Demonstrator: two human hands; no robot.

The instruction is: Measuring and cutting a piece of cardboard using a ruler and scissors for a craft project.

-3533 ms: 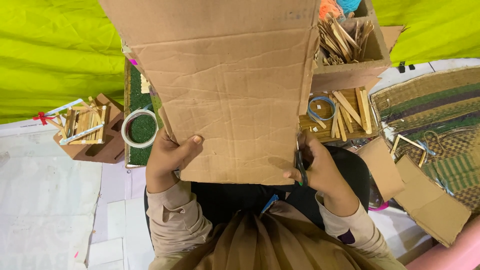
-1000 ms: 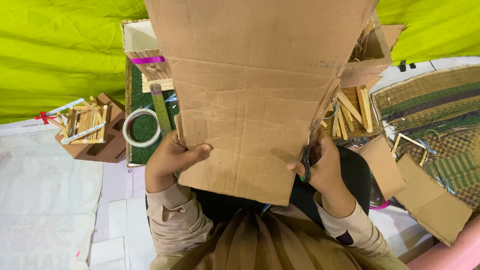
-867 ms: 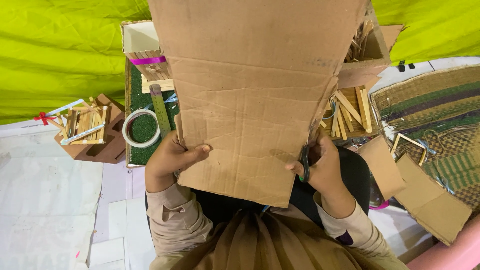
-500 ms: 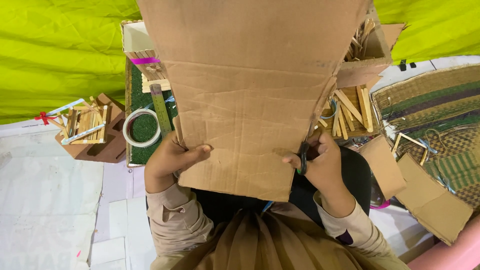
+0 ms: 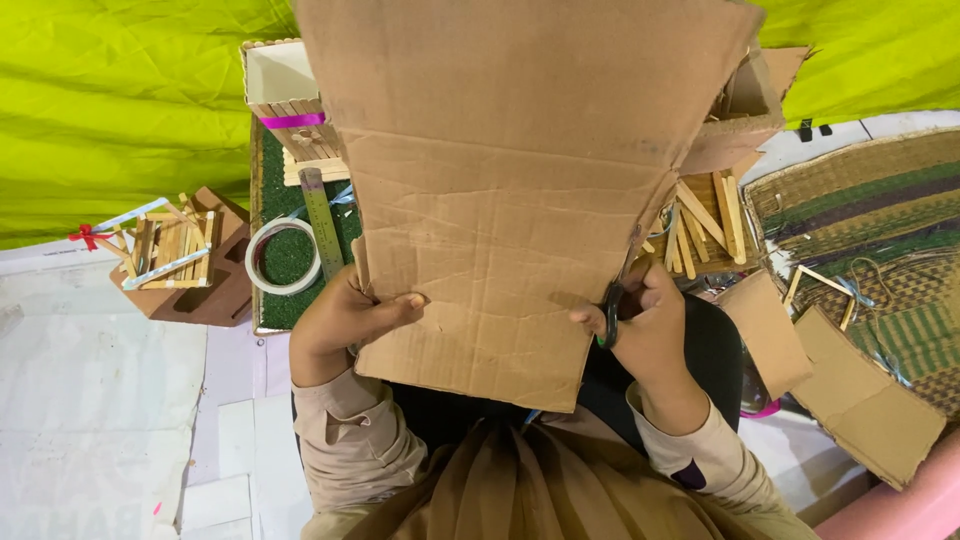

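large creased sheet of brown corrugated cardboard [image 5: 510, 200] fills the centre of the frame, held up in front of the person, its top edge near the top of the frame and its lower edge just above the lap.

left hand [image 5: 345, 315] at lower left of the sheet: clamped on the sheet's left edge, thumb pressed flat across the front face, other fingers hidden behind.

right hand [image 5: 645, 320] at lower right of the sheet: closed around the dark handles of a pair of scissors [image 5: 615, 300]. blades angle up along the sheet's right edge, touching it; how far the blades are parted i cannot tell.

hands well apart, one on each side edge of the sheet. beige sleeves [image 5: 350, 450] run down to the bottom of the frame.

left of centre, behind the sheet: a green grass-like mat [image 5: 285, 290] with a ring of white tape [image 5: 283, 256] lying on it, and a long metal ruler [image 5: 322, 222] standing just beside the ring. above these, a small white box walled with wooden sticks and banded in pink tape [image 5: 285, 95].

far left: a small frame built of wooden sticks [image 5: 170, 245] on a brown cardboard piece, red ribbon at its end.

right of the sheet: loose flat wooden sticks [image 5: 700, 225] in a cardboard tray, a woven striped mat [image 5: 860, 210], flat cardboard offcuts [image 5: 860, 410] at lower right.

bright yellow-green cloth [image 5: 120, 110] across the upper background.
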